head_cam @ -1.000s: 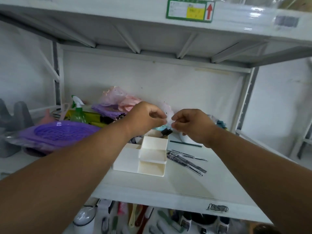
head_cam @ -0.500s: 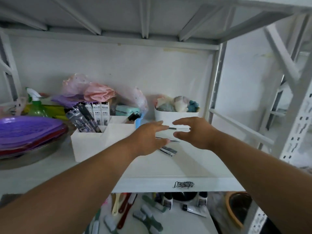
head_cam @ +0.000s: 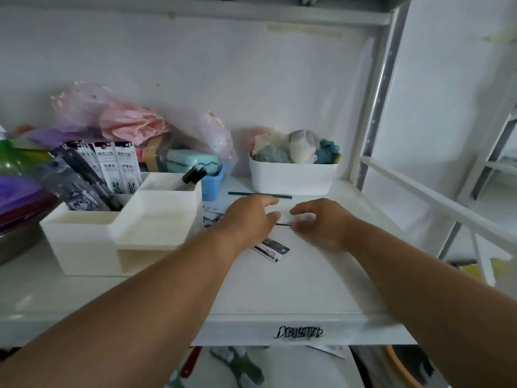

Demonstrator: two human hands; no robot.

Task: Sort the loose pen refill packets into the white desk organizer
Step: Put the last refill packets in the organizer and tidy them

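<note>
Both hands reach over the white shelf [head_cam: 293, 281], just right of the white desk organizer [head_cam: 117, 233], which serves as the landmark here. The left hand [head_cam: 249, 219] lies palm down with its fingers spread loosely, covering most of a small pile of loose refill packets [head_cam: 272, 247]; only the dark printed ends of the packets show, poking out toward the shelf's front edge from under the wrist and, on the organizer side, beside the thumb. The right hand [head_cam: 319, 222] sits further right of the organizer, fingers curled downward and slack. A thin dark refill [head_cam: 284, 224] bridges the narrow gap between the two hands' fingertips; whether either hand actually pinches it cannot be told. In the organizer's rear left compartment stand several packets [head_cam: 117, 166], white ones upright and dark ones leaning left. Its rear right compartment holds black-capped pens [head_cam: 193, 175]; the front tray looks bare. Behind the hands, right of the organizer, a long dark green stick [head_cam: 260, 194] lies flat before a white bin [head_cam: 291, 177] of soft items.
</note>
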